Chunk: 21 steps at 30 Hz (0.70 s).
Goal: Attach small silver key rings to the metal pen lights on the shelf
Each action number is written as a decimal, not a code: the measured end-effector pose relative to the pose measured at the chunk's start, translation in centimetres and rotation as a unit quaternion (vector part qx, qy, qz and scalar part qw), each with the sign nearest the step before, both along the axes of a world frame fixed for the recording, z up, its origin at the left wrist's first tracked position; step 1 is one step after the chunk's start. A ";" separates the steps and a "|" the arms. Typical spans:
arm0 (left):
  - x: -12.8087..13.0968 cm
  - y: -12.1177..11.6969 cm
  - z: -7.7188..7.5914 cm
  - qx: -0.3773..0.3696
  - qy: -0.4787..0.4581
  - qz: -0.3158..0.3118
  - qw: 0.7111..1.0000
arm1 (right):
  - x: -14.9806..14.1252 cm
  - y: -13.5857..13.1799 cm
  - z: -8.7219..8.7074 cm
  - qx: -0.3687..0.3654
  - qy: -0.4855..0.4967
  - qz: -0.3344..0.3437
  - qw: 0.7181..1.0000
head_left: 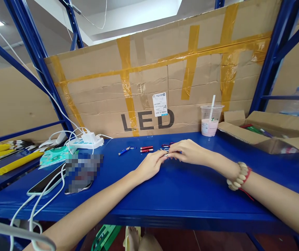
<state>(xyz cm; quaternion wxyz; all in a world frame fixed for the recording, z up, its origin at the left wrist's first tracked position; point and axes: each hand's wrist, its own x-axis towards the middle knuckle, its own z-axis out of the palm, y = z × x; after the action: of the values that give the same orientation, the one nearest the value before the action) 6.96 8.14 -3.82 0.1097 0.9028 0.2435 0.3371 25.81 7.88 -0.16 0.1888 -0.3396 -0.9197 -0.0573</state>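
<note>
My left hand [150, 164] and my right hand [189, 151] meet over the middle of the blue shelf [186, 188]. Both pinch a small silvery piece [166, 155] between their fingertips; its kind is too small and covered to make out. Just beyond the left fingers lie two short red metal tubes [146, 149] side by side. Part of a red clip [165, 145] shows behind the fingertips. Further left rests a slim blue metal tube [124, 151] with a blue clip at its end.
Phones [46, 181], white cables and a power strip [86, 140] occupy the left side. A cup of pink drink [210, 125] with a straw stands at the back right, beside an open cardboard box [269, 139]. Taped cardboard [99, 101] closes off the back.
</note>
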 end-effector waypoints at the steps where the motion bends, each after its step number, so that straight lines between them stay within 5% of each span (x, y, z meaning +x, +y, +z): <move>1: 0.0 0.1 0.0 0.006 0.000 0.000 1.000 | -0.1 0.0 -0.1 0.003 0.004 -0.002 1.000; 7: -0.1 0.4 -0.1 0.025 0.009 0.018 0.999 | -0.8 -0.2 -0.4 -0.077 0.055 -0.019 0.995; 21: -0.2 0.7 0.5 0.036 0.071 0.025 0.997 | -0.6 0.1 -0.7 -0.073 0.036 -0.043 0.996</move>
<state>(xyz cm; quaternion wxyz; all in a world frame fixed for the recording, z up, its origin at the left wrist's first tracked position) 6.71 8.80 -3.30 0.0510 0.9214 0.2609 0.2834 25.24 7.99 -0.84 0.1938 -0.3934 -0.8986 0.0139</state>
